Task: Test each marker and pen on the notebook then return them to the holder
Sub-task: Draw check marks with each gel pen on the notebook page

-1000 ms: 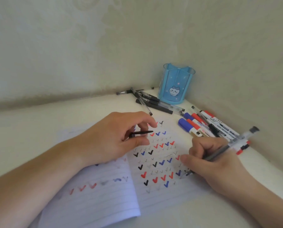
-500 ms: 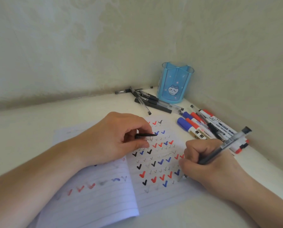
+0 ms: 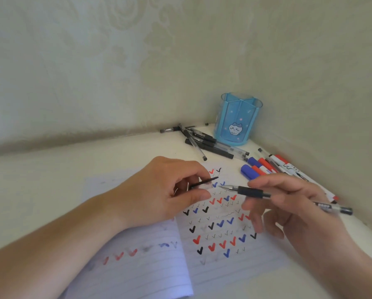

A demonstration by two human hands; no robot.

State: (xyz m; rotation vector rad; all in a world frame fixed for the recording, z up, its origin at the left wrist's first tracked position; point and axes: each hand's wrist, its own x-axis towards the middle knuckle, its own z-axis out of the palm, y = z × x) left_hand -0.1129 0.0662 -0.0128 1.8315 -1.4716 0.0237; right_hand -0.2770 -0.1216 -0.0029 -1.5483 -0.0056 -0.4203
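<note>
Left hand point(image 3: 159, 195) pinching clear pen cap point(image 3: 204, 184), right hand point(image 3: 293, 203) gripping uncapped gel pen point(image 3: 251, 191) above tick-covered notebook point(image 3: 221, 229), barrel print unreadable, blue cat-printed holder point(image 3: 238, 121) far right.

Left hand point(image 3: 159, 190) and right hand point(image 3: 293, 203) both pinching.

Pens point(image 3: 211, 143) left of holder point(image 3: 237, 121), notebook point(image 3: 219, 244) in front.
</note>
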